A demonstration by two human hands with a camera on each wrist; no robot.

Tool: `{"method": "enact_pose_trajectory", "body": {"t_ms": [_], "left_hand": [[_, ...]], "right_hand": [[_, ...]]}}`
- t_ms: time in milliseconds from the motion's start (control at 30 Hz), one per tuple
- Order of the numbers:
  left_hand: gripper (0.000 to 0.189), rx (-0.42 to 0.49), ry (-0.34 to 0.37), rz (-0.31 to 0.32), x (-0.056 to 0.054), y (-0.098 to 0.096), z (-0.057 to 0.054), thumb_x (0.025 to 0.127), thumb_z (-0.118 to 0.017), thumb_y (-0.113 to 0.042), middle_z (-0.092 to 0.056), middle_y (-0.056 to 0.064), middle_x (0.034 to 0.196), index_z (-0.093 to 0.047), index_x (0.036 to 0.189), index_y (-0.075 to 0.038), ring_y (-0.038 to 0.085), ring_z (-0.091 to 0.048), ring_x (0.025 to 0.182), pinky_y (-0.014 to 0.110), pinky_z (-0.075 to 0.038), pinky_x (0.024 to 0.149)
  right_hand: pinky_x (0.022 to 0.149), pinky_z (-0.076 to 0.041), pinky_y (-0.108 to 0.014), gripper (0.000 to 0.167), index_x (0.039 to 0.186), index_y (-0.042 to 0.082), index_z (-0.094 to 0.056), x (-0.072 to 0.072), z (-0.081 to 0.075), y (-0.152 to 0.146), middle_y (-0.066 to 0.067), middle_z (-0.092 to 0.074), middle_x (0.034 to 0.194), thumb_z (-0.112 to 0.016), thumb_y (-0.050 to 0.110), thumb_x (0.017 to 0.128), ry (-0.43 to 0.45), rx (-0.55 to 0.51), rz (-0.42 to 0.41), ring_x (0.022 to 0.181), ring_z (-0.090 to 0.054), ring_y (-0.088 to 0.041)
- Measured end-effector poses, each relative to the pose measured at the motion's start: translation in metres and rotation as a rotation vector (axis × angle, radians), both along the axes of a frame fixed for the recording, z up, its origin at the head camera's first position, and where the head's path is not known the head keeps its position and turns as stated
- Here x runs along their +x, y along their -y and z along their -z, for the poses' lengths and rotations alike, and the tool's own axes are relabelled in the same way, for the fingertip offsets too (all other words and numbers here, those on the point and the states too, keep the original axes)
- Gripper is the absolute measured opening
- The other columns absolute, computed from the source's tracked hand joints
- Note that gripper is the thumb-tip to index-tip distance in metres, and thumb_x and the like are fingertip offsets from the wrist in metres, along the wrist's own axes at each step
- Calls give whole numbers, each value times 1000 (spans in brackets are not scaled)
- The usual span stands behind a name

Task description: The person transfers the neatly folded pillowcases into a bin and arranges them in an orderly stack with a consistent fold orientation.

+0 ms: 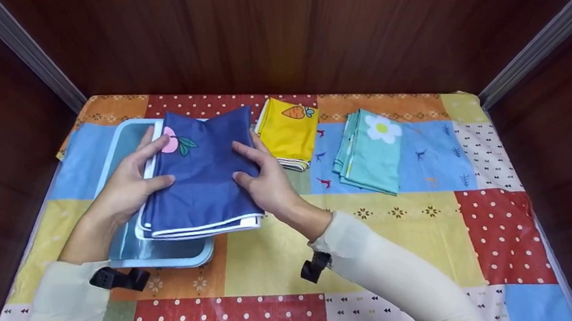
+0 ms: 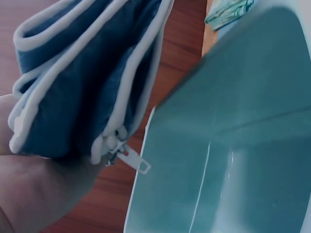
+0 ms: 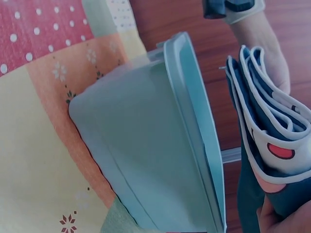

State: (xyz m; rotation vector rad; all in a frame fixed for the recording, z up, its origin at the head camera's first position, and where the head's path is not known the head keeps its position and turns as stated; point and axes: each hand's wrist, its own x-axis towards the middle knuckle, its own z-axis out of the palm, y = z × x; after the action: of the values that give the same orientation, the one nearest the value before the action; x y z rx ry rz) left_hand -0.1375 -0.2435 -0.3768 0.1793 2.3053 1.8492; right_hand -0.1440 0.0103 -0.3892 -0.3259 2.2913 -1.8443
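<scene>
A folded navy blue cloth [image 1: 199, 190] with white piping and a pink fruit print is held up between both hands, over a light blue plastic tub [image 1: 201, 258]. My left hand [image 1: 123, 189] grips its left side, thumb on the front. On the right side my right hand [image 1: 272, 183] holds it with thumb and forefinger on the front; the other fingers are partly hidden. Several folded layers and a white zipper pull [image 2: 133, 160] show in the left wrist view. In the right wrist view, the cloth [image 3: 248, 126] is apart from the tub's rim [image 3: 184, 97].
A folded yellow cloth [image 1: 288, 134] with a carrot print lies behind my right hand. Farther right is a folded teal cloth [image 1: 375, 157] with a white flower. A patchwork tablecloth [image 1: 388, 240] covers the table; dark wooden panels [image 1: 273, 30] stand around the back and sides.
</scene>
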Motion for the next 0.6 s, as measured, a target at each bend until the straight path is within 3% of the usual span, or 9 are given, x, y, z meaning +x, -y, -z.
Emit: {"method": "enact_pose_trajectory", "body": {"t_ms": [367, 600], "left_hand": [[74, 14, 21, 28, -5, 26, 0, 92, -55, 16, 11, 6, 171, -25, 158, 2, 25, 15, 155, 11, -27, 112], [74, -64, 65, 48, -7, 43, 3, 95, -53, 12, 9, 6, 172, -23, 161, -5, 34, 12, 155, 7, -43, 95]], "right_hand": [[120, -27, -29, 52, 146, 1, -53, -3, 0, 18, -9, -17, 170, -61, -6, 95, 11, -9, -36, 155, -17, -24], [120, -26, -28, 49, 147, 1, -52, -3, 3, 29, -8, -15, 170, -55, -6, 98, 95, -29, -88, 155, -16, -23]]}}
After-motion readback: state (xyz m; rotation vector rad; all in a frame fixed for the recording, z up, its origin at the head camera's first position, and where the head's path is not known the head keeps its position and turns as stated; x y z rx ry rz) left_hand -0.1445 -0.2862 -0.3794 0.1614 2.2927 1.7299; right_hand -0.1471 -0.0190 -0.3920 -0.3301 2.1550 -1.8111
